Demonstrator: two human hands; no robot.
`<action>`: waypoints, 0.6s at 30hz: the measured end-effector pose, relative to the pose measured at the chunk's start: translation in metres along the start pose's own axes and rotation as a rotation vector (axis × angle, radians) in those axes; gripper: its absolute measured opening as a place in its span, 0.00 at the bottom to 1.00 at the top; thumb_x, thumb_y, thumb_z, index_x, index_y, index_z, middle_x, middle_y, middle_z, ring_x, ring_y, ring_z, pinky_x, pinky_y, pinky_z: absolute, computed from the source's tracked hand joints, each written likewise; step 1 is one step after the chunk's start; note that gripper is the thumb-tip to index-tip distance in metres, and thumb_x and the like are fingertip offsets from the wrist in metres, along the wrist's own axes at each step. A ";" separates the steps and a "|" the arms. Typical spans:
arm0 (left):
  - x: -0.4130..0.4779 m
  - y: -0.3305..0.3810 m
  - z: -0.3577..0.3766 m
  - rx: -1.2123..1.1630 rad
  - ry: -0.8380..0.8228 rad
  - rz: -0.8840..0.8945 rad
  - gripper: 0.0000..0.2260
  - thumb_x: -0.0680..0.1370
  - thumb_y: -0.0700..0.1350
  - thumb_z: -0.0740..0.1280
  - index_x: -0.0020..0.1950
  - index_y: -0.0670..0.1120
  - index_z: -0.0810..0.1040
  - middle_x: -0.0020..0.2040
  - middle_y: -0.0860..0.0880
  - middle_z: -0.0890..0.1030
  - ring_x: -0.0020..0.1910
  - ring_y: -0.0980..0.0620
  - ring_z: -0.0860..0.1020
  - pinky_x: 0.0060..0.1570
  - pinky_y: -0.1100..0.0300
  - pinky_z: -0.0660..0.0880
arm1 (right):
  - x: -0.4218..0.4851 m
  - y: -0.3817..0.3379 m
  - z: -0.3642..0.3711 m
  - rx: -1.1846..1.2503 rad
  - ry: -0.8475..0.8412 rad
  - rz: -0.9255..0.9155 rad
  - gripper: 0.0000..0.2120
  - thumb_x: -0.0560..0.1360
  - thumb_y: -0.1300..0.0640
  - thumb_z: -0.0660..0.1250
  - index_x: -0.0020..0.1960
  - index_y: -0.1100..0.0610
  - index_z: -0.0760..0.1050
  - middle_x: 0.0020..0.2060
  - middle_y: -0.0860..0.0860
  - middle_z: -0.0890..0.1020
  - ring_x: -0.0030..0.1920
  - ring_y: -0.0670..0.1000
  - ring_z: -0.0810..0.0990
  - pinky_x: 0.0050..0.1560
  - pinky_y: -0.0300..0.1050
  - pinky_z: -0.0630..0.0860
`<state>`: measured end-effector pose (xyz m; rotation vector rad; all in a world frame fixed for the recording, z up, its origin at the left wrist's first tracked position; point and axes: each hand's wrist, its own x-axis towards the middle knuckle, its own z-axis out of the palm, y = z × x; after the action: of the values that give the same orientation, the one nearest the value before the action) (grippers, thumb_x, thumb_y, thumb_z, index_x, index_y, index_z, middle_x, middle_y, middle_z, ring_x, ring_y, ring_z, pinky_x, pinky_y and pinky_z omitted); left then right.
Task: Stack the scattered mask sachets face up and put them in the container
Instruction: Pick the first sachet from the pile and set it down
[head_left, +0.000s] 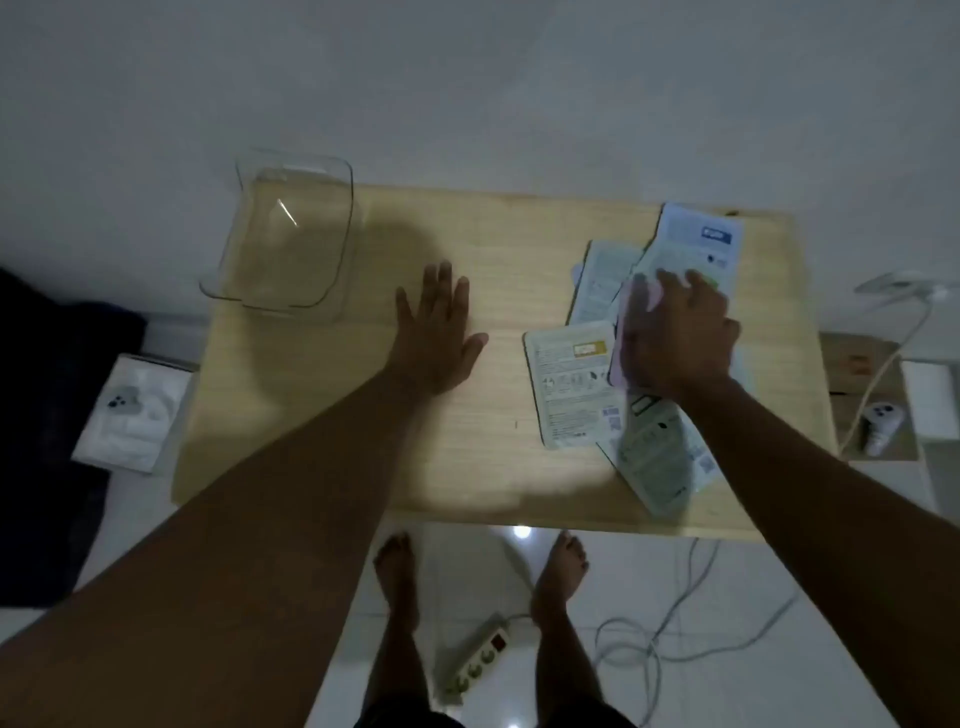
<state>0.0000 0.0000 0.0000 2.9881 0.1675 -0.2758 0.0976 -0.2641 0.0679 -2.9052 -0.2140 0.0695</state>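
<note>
Several mask sachets lie scattered on the right half of the wooden table (498, 249), most with the printed back up. One sachet (571, 384) lies flat left of my right hand; another (698, 239) sits at the far right; a third (660, 457) lies near the front edge. My right hand (680, 338) grips a pink sachet (626, 338) and holds it tilted on edge above the pile. My left hand (436, 332) rests flat on the table's middle with fingers apart, holding nothing. A clear plastic container (332, 270) stands empty at the table's far left corner.
A white box (132, 410) lies on the floor left of the table. On the right are a cardboard box (857, 364) with a controller (878, 421) and cables. A power strip (478, 660) and my bare feet are on the white floor below the front edge.
</note>
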 end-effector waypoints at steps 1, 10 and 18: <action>-0.001 0.000 0.003 -0.004 -0.009 -0.025 0.35 0.79 0.61 0.49 0.78 0.41 0.47 0.79 0.37 0.45 0.78 0.38 0.43 0.71 0.30 0.46 | 0.001 0.006 0.002 0.014 0.013 0.136 0.26 0.77 0.35 0.58 0.68 0.50 0.65 0.69 0.58 0.71 0.68 0.63 0.71 0.64 0.64 0.67; -0.003 -0.015 -0.001 -0.046 -0.009 0.030 0.33 0.80 0.61 0.48 0.79 0.43 0.46 0.80 0.40 0.44 0.79 0.41 0.41 0.73 0.33 0.43 | 0.009 0.034 -0.014 0.415 -0.005 0.422 0.35 0.67 0.56 0.79 0.70 0.55 0.68 0.68 0.58 0.66 0.65 0.54 0.71 0.62 0.40 0.71; -0.001 -0.028 -0.007 -0.039 -0.016 0.034 0.32 0.80 0.60 0.48 0.79 0.44 0.48 0.80 0.39 0.46 0.79 0.41 0.43 0.74 0.35 0.44 | 0.015 0.033 -0.034 0.665 0.006 0.445 0.27 0.63 0.62 0.78 0.62 0.55 0.79 0.49 0.53 0.86 0.47 0.49 0.84 0.53 0.49 0.82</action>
<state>-0.0034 0.0286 0.0037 2.9463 0.1187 -0.2898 0.1195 -0.3009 0.0934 -2.2338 0.3899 0.1685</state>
